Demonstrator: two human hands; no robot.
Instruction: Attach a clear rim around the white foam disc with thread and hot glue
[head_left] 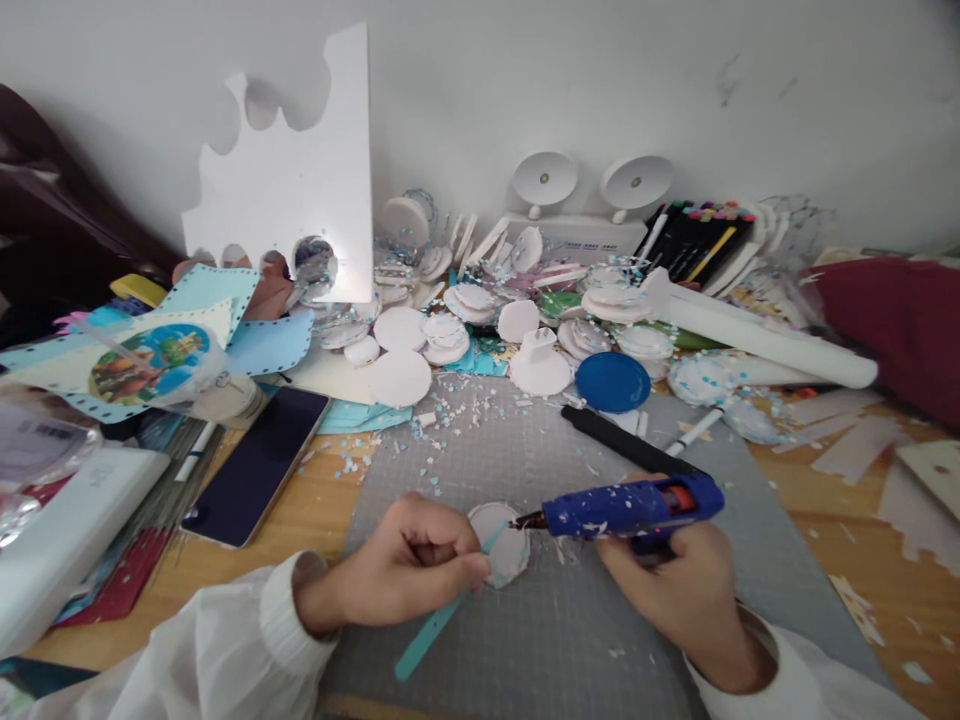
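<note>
My left hand (409, 570) is closed in a pinch on a thin teal paper strip (431, 628), holding its upper end against a white foam disc (504, 543) on the grey cutting mat (570, 640). My right hand (671, 585) grips a blue hot glue gun (626, 505). The gun's nozzle points left and touches the disc beside the strip's end. Both wrists are in white sleeves.
A dark phone (255, 463) lies to the left on the wooden table. Behind the mat are several white foam discs (400, 378), a blue lid (612, 382), a white foam roll (757, 335), a black marker (626, 445), markers in a case (701, 240) and a cut white foam board (300, 180).
</note>
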